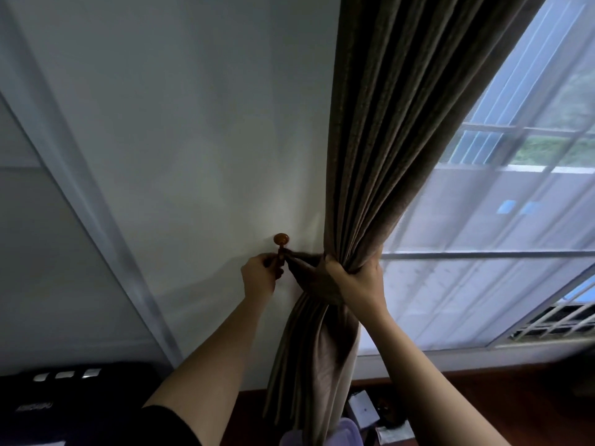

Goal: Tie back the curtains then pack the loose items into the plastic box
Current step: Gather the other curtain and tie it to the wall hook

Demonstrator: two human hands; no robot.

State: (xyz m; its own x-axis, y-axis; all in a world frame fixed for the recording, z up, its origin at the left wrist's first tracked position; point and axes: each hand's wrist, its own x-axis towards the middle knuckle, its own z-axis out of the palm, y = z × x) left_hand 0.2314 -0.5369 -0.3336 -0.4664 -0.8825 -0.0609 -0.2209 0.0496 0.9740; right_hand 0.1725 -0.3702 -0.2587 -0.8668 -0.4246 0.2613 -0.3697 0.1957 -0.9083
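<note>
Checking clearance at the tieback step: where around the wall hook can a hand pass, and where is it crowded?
Free: bare wall above and left of the hook, bordered by the curtain edge. Crowded: between hook and curtain, where left hand, tieback and right hand bunch together.

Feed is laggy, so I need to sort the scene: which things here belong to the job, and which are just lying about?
Job: brown curtain, tieback, wall hook, left hand, right hand, small white carton on the floor.
Lying about: black appliance, window grille, sheer curtain.
</note>
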